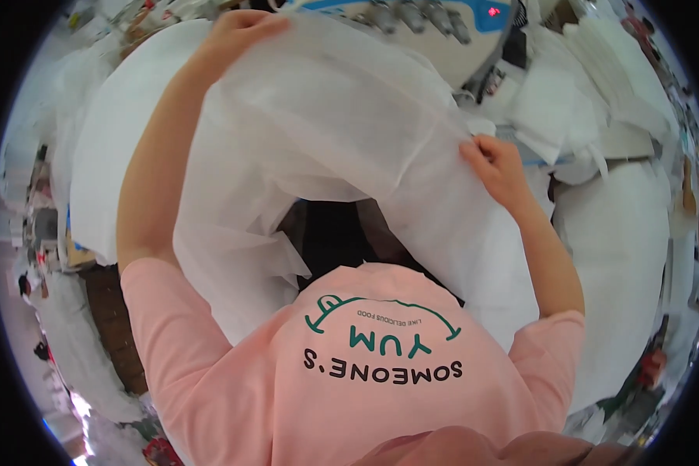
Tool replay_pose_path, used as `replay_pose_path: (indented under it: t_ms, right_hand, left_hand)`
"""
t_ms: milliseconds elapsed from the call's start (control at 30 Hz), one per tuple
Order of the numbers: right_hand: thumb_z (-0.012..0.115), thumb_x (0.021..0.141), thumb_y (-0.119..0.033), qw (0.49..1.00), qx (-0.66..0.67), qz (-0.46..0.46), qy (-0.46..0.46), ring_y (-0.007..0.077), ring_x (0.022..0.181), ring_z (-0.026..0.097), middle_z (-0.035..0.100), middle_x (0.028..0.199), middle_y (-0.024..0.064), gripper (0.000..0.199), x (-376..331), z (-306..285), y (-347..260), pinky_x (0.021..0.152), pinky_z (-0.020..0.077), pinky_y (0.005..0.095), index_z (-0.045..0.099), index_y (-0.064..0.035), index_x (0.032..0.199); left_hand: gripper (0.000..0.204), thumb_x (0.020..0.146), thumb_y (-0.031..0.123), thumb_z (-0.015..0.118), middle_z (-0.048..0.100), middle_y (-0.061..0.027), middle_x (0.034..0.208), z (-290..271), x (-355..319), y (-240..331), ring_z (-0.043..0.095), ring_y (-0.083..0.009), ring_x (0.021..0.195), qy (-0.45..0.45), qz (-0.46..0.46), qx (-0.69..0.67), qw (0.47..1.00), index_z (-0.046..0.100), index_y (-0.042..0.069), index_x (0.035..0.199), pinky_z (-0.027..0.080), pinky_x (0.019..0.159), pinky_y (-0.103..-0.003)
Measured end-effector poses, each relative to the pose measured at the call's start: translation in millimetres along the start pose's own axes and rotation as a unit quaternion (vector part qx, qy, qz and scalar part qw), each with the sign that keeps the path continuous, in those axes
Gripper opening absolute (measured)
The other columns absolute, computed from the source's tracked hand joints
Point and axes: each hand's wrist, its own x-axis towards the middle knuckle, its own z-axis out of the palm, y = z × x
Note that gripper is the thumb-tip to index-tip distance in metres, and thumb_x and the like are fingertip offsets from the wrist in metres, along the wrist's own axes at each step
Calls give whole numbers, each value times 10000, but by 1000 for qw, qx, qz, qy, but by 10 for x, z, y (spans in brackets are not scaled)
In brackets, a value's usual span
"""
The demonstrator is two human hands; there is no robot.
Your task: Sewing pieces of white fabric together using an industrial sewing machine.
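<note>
Fabric (326,132), white and thin, is being held up over the worktop (621,233) by both hands. The left hand (241,27) is gripping its top edge with closed fingers; the right hand (497,163) is pinching its right edge. A sewing machine (443,23) is standing behind it, and white fabric piles (590,85) are lying around.

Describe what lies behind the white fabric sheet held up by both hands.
Above the white fabric sheet, a sewing machine shows partly; white fabric piles sit right. The sheet covers the table directly behind.
</note>
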Motion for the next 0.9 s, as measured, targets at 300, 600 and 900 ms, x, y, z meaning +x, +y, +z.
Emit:
replay_pose_path:
  t_ms: [300, 600, 900]
  right_hand:
    - [587, 870, -273, 991, 57, 106, 56, 41, 562, 327, 384, 558, -53, 372, 107, -89, 437, 503, 269, 230, 550, 16, 639]
    - [658, 817, -290, 989, 54, 75, 115, 42, 537, 321, 388, 527, -55, 401, 57, -169, 400, 483, 268, 231, 528, 7, 581]
    - [689, 728, -94, 887, 250, 69, -383, 46, 656, 535, 645, 735, 5, 178, -844, 178, -386, 592, 442, 229, 657, -22, 887]
  left_hand:
    - [253, 831, 298, 646, 604, 48, 788, 431, 82, -92, 539, -36, 708, 34, -2, -140, 990, 655, 65, 929, 434, 653, -195]
    - [266, 829, 303, 642, 575, 54, 819, 267, -276, -45, 488, -21, 780, -6, -23, -55, 998, 659, 54, 921, 382, 745, -189]
    - [248, 866, 245, 603, 607, 24, 844, 23, -407, 105, 530, -55, 758, -24, 109, 82, 990, 627, 19, 964, 428, 674, -214]
